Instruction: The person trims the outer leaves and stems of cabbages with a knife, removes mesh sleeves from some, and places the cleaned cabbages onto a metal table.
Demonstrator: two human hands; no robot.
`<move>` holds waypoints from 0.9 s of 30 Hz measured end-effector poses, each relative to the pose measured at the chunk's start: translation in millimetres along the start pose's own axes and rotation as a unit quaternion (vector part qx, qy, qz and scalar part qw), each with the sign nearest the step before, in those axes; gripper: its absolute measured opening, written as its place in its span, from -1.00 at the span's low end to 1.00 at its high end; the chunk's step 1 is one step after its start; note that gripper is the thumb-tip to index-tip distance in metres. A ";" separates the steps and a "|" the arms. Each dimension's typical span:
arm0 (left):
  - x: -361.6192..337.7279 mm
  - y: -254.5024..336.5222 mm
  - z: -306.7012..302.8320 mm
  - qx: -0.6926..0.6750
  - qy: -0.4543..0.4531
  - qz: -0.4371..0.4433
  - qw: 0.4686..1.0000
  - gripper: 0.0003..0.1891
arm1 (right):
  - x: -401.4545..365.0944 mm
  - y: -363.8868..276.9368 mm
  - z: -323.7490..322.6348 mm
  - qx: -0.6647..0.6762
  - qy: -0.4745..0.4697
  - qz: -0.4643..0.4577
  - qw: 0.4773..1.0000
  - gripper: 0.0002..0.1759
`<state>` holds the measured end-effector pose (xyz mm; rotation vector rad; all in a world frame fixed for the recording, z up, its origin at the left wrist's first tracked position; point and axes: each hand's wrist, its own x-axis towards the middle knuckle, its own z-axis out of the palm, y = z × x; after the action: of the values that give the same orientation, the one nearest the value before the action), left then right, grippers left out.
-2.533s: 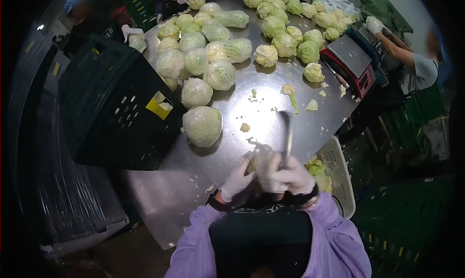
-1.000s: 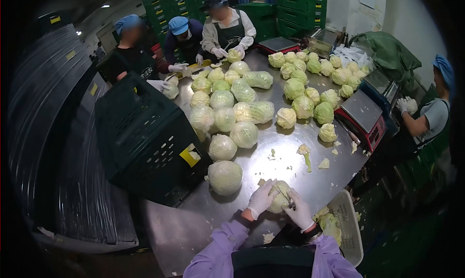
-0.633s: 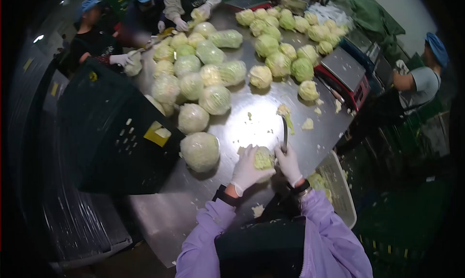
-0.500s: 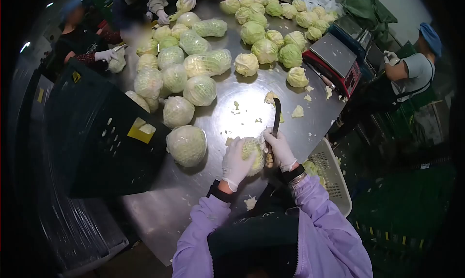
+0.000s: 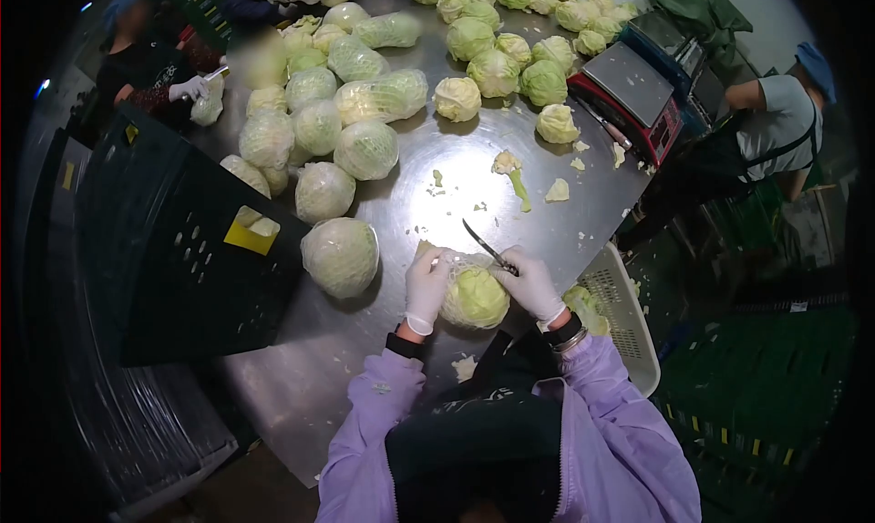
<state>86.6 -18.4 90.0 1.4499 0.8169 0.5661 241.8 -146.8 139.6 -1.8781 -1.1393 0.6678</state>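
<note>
Left hand [image 5: 426, 290] curled, pinching the clear wrap [image 5: 452, 306] of a cabbage [image 5: 483, 297] by the near edge of the table [image 5: 561, 236]; right hand [image 5: 530, 288] closed round a knife [image 5: 483, 243], blade slanting up. Wrapped cabbages [image 5: 339, 257] toward the left edge.

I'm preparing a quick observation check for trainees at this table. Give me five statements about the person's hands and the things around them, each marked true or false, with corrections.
1. The right hand holds a slender dark-bladed knife. True.
2. The left hand is holding a second knife. False: it is at the wrapped side of a round, partly wrapped pale-green cabbage.
3. A red scale with a flat grey metal plate stands right of the unwrapped green cabbages. True.
4. The dark green perforated plastic crate stands right of the film-wrapped cabbages. False: it stands left of them.
5. The white perforated plastic basket contains pale-green leaves. True.
</note>
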 end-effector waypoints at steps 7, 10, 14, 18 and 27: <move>-0.6 -5.6 -3.4 -0.203 -0.159 -0.165 0.952 -0.62 | 5.6 19.5 14.7 0.006 0.069 0.078 0.995 -0.82; -13.0 24.5 -17.5 0.037 -0.183 -0.027 0.982 -0.57 | 11.2 22.1 28.8 0.156 0.052 0.100 0.981 -0.82; -28.0 11.7 -24.5 0.046 -0.158 -0.055 0.985 -0.54 | 14.4 4.8 40.1 0.107 0.036 0.068 0.991 -0.83; -35.7 6.3 -25.7 -0.419 -0.105 -0.260 0.863 -0.53 | 16.7 23.9 43.6 -0.005 0.038 0.046 0.998 -0.82; -41.3 37.6 -48.4 0.117 -0.064 0.015 0.991 -0.55 | -40.1 27.4 -1.6 0.222 -0.140 0.136 0.955 -0.44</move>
<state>28.9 -16.9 136.0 1.6973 0.7786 0.4046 237.5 -190.1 118.1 -1.5919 -0.8127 1.2657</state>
